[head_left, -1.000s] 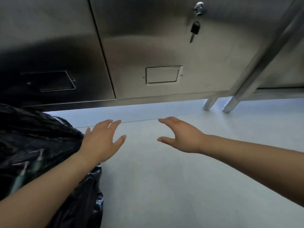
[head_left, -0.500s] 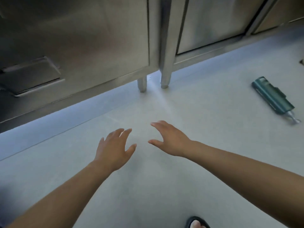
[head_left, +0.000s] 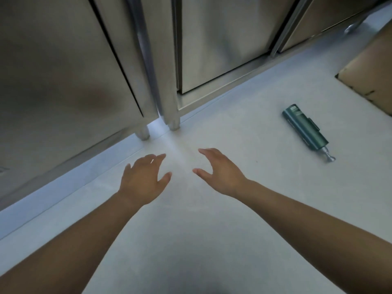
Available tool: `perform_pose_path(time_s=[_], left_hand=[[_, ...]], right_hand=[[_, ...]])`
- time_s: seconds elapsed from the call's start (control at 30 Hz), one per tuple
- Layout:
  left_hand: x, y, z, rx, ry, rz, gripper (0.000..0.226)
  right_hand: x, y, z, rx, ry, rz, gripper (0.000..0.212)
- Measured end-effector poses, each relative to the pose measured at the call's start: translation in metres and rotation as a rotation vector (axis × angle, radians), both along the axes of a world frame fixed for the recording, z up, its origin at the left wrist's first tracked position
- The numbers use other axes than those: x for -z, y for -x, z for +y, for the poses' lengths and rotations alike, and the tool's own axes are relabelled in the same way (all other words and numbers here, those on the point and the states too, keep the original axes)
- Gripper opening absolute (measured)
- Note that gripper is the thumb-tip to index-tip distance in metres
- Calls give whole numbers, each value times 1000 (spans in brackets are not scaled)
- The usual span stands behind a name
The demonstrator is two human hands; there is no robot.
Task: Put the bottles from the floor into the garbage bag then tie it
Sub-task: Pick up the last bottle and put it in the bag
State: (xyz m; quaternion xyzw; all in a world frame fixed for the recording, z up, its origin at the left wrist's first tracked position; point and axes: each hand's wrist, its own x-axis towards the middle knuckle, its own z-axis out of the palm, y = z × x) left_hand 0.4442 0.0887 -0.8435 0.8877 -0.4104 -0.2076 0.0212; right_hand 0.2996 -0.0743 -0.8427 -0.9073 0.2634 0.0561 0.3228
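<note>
Bottle (head_left: 304, 128) on floor, right of empty R grip (head_left: 220, 172).

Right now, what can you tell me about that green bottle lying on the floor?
The dark green, tube-shaped bottle lies on its side on the pale grey floor, with nothing else touching it. Its flat base points toward the steel cabinets, and a thin silvery nozzle sticks out of the other end. A raised strip runs along its side. It looks like plastic or metal. It lies to the right of both open hands, beside a brown cardboard box.
</note>
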Motion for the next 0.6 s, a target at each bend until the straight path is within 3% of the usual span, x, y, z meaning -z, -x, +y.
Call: perform_pose_path(time_s=[0.17, 0.43, 0.6], left_hand=[[4, -22, -7, 123, -51, -31, 62], [-10, 25, -62, 283, 126, 86, 60], [2, 54, -116, 310, 139, 51, 60]], right_hand=[[-3, 7, -7, 53, 87, 8, 62], [-49, 98, -55, 214, 185, 106, 61], [-24, 153, -106, 284, 186, 114, 59]])
